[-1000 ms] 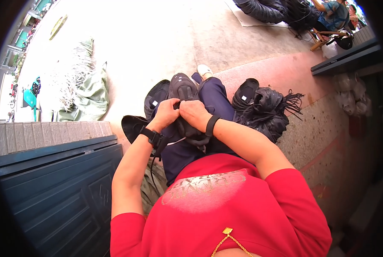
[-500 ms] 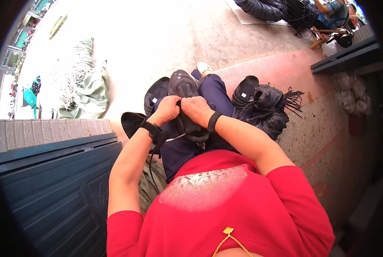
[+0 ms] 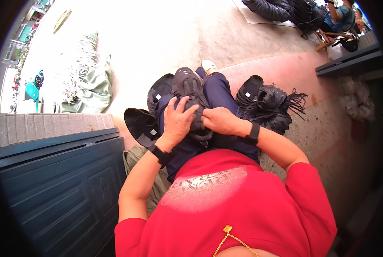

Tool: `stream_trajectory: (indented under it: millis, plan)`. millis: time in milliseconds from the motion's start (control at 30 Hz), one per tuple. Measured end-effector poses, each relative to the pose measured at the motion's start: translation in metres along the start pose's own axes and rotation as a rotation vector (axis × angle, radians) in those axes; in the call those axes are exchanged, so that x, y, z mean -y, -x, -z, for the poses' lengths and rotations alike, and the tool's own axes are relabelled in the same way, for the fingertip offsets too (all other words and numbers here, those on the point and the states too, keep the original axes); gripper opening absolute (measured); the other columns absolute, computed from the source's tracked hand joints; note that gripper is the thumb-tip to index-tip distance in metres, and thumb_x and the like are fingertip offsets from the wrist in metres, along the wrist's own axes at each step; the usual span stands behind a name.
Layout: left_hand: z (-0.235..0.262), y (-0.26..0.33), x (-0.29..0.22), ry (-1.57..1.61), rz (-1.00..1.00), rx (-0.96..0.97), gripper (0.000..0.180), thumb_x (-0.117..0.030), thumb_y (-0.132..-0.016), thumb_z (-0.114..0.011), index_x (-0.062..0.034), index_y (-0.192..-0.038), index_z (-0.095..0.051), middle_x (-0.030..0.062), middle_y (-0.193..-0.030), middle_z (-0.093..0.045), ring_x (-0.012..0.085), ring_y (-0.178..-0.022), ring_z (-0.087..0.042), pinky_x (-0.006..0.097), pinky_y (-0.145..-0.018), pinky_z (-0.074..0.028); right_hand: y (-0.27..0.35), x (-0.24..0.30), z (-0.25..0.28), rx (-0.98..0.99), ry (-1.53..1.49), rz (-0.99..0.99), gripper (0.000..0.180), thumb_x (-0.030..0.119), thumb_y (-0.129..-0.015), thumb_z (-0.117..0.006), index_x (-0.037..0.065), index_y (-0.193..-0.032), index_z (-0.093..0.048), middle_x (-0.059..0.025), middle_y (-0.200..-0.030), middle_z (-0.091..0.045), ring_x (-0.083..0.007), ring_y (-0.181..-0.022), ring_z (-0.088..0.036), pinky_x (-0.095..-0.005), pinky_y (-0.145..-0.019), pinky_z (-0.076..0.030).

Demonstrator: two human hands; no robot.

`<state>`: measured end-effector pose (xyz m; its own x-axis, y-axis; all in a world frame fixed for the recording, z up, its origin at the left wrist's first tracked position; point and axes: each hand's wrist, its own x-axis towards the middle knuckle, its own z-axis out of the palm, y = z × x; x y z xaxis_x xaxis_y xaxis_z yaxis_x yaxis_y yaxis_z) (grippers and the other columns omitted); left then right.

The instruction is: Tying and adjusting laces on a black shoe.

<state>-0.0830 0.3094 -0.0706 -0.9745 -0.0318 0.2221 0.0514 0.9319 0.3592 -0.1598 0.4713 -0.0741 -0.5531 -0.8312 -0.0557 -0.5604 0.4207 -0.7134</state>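
Observation:
A black shoe [image 3: 186,82], toe pointing away from me, rests across my lap between my thighs. My left hand [image 3: 177,121] hovers over its left side with the fingers spread and raised. At the shoe's right edge, near its opening, my right hand [image 3: 223,121] is closed in a pinch; whatever lies between the fingertips is hidden. Two black shoe pieces with small white labels lie left of my legs: an upper one [image 3: 161,88] and a lower one [image 3: 139,124]. To my right sits a bundle of black shoe parts [image 3: 271,103] with laces fanning out.
A blue panelled door [image 3: 63,184] stands at my left. Beyond it, a grey-green sack [image 3: 93,92] with pale strands lies on the floor. At the far right, a seated person [image 3: 341,19] is beside a black heap [image 3: 277,10]. White plastic bags [image 3: 354,100] are at the right.
My hands were together at the shoe's laces and have moved apart. The left has opened, its fingers lifting; the right has shifted right, still closed.

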Motion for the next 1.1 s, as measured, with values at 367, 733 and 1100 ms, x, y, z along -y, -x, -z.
stream_trajectory:
  millis: [367,733,1100]
  plan:
    - [0.030,-0.041,-0.056,0.683,-0.183,0.157,0.010,-0.011,-0.080,-0.056,-0.0020,-0.081,-0.062,0.0068,-0.065,-0.056,0.0176,-0.064,-0.052,0.028,-0.056,-0.042,-0.014,-0.028,0.025,-0.117,-1.379,-0.527,0.020,0.028,-0.088,-0.044,0.012,-0.078,-0.049,0.0060,-0.055,-0.036,-0.0027,-0.040,-0.028,-0.0187,-0.035,-0.020]
    - [0.007,-0.025,-0.015,1.070,0.656,0.002,0.018,-0.014,-0.083,-0.056,0.0020,-0.088,-0.061,-0.0007,-0.063,-0.055,0.0036,-0.057,-0.048,0.019,-0.052,-0.038,-0.034,0.008,0.002,-0.209,-1.238,-0.324,0.023,0.017,-0.087,-0.054,-0.001,-0.101,-0.061,-0.0005,-0.091,-0.060,-0.0056,-0.083,-0.051,-0.0193,-0.074,-0.041]
    - [-0.002,-0.029,0.013,0.795,0.451,0.045,0.019,-0.013,-0.082,-0.053,-0.0003,-0.092,-0.061,0.0112,-0.073,-0.061,0.0181,-0.070,-0.058,0.027,-0.067,-0.045,-0.036,0.004,-0.004,-0.296,-1.234,-0.226,0.019,0.017,-0.086,-0.054,0.000,-0.094,-0.061,0.0025,-0.082,-0.058,-0.0028,-0.074,-0.047,-0.0169,-0.064,-0.039]
